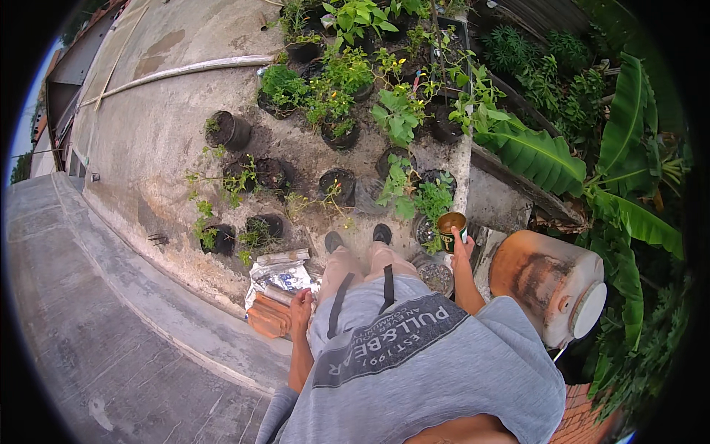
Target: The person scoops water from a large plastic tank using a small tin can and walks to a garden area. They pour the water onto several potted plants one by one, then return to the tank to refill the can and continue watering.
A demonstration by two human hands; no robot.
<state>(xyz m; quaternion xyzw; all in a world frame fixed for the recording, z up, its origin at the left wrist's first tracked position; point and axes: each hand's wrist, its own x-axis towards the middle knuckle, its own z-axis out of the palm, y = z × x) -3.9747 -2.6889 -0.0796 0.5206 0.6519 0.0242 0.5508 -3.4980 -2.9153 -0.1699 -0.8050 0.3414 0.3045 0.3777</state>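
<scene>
My right hand [464, 250] is wrapped round the side of a dark green tin can [448, 238], whose open mouth shows a golden inside. It is held up beside a bushy green potted plant [434, 198]. My left hand [302, 300] hangs low at my left side with its fingers curled together. Anything in those fingers is too small or hidden to make out. Close to that hand lie a white printed sack [275, 275] and a stack of orange clay bricks [269, 317], which it may or may not touch.
Black plant pots, among them a dark one [339, 186], stand ahead on the concrete floor [170, 81]. A rusty orange-white tank [543, 277] is close on my right, with banana leaves [543, 157] beyond. A low ledge [133, 285] curves along my left. A pale pole [188, 70] lies farther off.
</scene>
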